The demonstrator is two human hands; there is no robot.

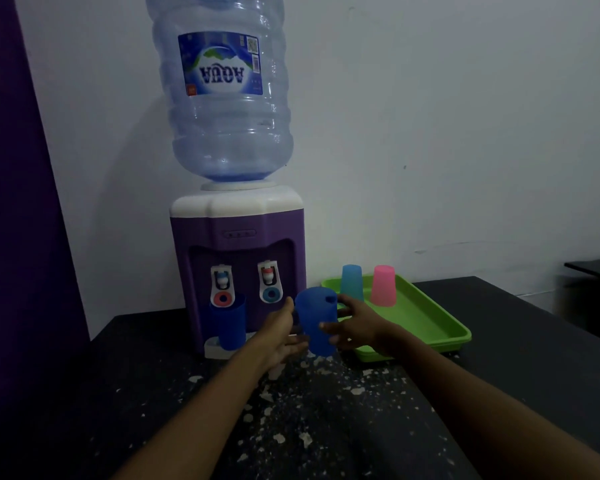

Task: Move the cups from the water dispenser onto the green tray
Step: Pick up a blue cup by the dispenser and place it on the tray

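Note:
A dark blue cup [315, 320] hangs upside down in the air in front of the purple water dispenser [239, 230]. My right hand [355, 329] is wrapped around its right side, thumb on top. Against the cup's left side lies my left hand [280, 336], fingers stretched out and loose. A second dark blue cup [230, 323] stands upright under the dispenser's left tap. The green tray [426, 320] lies just right of the dispenser. At its back a light blue cup [352, 282] and a pink cup [383, 285] stand upside down.
A large clear water bottle [227, 98] sits on top of the dispenser. All of it stands on a black table [326, 427] with flaking white patches, against a white wall. A dark purple panel [14, 202] is at the left.

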